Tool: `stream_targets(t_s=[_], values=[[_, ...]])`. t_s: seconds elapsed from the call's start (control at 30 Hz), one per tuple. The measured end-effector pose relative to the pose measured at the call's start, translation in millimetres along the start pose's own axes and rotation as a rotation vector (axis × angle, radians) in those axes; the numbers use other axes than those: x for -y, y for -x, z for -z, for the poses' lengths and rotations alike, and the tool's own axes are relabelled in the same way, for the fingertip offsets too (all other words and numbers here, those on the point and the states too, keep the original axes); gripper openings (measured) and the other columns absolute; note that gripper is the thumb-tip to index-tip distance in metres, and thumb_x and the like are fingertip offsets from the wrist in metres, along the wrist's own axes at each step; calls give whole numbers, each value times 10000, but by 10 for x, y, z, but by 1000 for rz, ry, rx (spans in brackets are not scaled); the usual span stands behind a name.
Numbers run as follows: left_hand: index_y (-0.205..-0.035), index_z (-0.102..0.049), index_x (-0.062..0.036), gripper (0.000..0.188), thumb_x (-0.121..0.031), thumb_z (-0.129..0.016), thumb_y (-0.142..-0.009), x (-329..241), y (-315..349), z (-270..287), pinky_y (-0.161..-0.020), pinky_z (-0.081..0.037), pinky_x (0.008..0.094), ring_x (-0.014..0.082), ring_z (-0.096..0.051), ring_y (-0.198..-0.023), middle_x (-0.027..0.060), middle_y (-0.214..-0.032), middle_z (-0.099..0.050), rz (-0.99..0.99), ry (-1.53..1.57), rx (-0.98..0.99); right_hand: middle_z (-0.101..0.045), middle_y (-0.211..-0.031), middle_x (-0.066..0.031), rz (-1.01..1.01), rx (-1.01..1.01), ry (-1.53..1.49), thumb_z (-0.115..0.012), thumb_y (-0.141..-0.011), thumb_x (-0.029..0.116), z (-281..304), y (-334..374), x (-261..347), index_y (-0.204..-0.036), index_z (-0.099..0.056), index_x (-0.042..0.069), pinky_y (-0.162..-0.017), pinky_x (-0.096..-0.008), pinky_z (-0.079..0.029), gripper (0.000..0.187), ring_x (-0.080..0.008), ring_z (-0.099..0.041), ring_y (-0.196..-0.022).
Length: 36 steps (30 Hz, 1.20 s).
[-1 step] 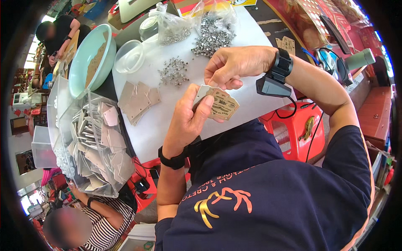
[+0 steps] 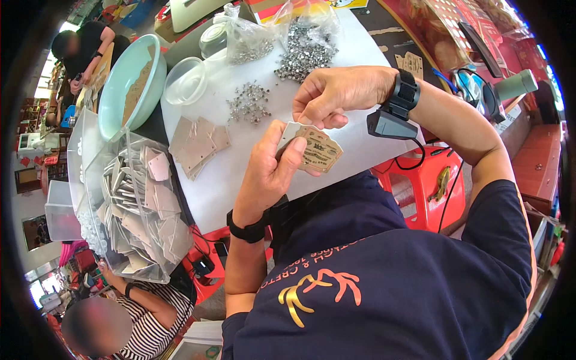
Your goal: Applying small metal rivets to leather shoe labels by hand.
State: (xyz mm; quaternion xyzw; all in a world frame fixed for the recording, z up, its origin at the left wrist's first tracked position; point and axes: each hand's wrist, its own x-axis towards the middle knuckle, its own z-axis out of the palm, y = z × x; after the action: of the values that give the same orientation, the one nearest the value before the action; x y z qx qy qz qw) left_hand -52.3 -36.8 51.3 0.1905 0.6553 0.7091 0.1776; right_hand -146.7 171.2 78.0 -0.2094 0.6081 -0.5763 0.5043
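My left hand (image 2: 267, 162) is closed round printed tan cardboard cards (image 2: 321, 150) with shaped edges, thumb on the top face. They are held tilted above the white tabletop (image 2: 252, 186), close to my body. At their upper edge, my right hand (image 2: 336, 99) is closed in a pinch with fingers curled. Whatever sits between its fingertips is hidden. Beyond my hands lies a loose pile of small shiny metal pieces (image 2: 249, 103). Left of the cards in my hand, several plain greyish-brown cards (image 2: 197, 145) lie overlapping on the table.
A clear plastic bin (image 2: 157, 276) full of cards stands at the left, below a pale green basin (image 2: 108, 99). Bags of metal pieces (image 2: 306, 48) and a round clear tub (image 2: 186, 81) are at the back. A red stool (image 2: 444, 180) is at right. Two other people sit left.
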Motion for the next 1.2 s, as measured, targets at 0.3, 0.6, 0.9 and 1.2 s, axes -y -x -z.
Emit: stream_targets(t_s=[0.3, 0.6, 0.9, 1.2], values=[[-1079, -496, 41, 175, -119, -463, -1017, 34, 13, -14, -653, -574, 281, 166, -688, -780, 117, -929, -651, 13, 30, -29, -550, -633, 2, -37, -14, -33, -635, -848, 191, -4, -25, -37, -769, -636, 18, -452, -204, -353, 191, -39, -475, -495], [-1120, -485, 43, 185, -109, -464, -1017, 75, 8, -8, -664, -572, 279, 169, -698, -797, 121, -941, -667, -4, -57, -52, -554, -625, 7, -60, -67, -89, -658, -866, 192, 0, -31, -66, -818, -627, 4, -433, -205, -326, 197, -35, -447, -463], [-1119, -486, 31, 213, -157, -432, -1036, 66, 1, -19, -678, -565, 284, 196, -693, -805, 134, -955, -659, -16, -39, -54, -573, -676, 13, 87, -72, -8, -650, -886, 215, -27, -12, -81, -849, -659, 9, -448, -199, -352, 209, -33, -478, -489], [-1110, -498, 46, 198, -125, -448, -1025, 62, 20, 19, -660, -579, 288, 189, -694, -796, 132, -956, -662, -32, -90, -65, -545, -633, 11, 40, -87, -6, -630, -876, 234, -91, -2, -67, -839, -637, -3, -478, -220, -343, 240, -40, -451, -489]])
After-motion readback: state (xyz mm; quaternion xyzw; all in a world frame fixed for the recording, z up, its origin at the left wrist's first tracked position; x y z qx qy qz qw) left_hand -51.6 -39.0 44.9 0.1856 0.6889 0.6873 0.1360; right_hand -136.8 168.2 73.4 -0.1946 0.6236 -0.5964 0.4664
